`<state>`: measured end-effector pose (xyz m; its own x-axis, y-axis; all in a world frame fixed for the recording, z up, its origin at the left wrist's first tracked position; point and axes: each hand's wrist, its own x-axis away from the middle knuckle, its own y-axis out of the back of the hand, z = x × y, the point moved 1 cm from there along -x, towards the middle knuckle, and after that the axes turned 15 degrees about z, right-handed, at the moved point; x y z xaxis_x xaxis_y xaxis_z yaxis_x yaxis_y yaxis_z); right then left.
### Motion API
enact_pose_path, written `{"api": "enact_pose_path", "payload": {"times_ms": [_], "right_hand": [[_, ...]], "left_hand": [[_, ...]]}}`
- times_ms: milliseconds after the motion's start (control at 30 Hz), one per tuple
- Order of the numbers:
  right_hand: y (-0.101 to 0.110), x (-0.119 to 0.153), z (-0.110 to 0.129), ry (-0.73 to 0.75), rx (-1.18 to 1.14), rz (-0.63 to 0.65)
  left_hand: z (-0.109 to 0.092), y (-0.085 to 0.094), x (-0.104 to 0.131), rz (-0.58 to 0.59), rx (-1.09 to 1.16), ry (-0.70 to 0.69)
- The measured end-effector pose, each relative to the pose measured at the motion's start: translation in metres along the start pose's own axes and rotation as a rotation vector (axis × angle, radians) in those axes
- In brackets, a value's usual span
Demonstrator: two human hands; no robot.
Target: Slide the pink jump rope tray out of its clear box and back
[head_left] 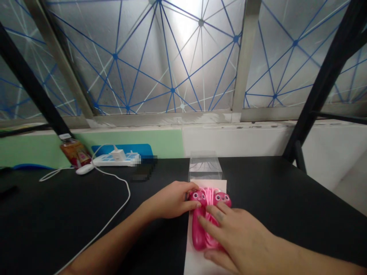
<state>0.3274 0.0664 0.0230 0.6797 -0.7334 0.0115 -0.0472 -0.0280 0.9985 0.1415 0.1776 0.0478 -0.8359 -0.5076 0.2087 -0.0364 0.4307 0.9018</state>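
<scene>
looks like the pink jump rope (198, 231) is already bundled on the white card (191, 263) on the worktop (272, 191), clear box (205, 167) behind — left hand (172, 200) lightly gripping one handle's head (198, 196), right hand (243, 233) loosely open over the cord (210, 196)

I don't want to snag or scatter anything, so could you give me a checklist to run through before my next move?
1. Both handle faces at the far end: ok, on left handle and right handle.
2. Pink cord gathered all the way down: cannot tell; right hand covers part.
3. Left hand at the left handle: ok, fingers around its head; grip firmness unclear.
4. White cable well away from the left forearm: not ok, it runs close beside it.
5. Clear plastic box open at the near end: cannot tell.
</scene>
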Motion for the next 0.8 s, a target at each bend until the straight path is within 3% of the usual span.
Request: {"api": "enact_pose_path", "payload": {"times_ms": [233, 467, 633, 800], "right_hand": [[-0.005, -0.002, -0.006, -0.026, 0.05, 0.015], [-0.002, -0.001, -0.014, 0.077, 0.102, 0.048], [-0.004, 0.001, -0.012, 0.161, 0.078, 0.044], [0.0, 0.002, -0.011, 0.146, 0.057, 0.094]], "left_hand": [[0.002, -0.005, -0.003, -0.11, -0.123, 0.044], [0.022, -0.001, -0.012, -0.363, -0.218, 0.05], [0.044, -0.002, -0.025, -0.33, -0.148, 0.053], [0.043, 0.001, -0.024, -0.308, -0.041, -0.021]]}}
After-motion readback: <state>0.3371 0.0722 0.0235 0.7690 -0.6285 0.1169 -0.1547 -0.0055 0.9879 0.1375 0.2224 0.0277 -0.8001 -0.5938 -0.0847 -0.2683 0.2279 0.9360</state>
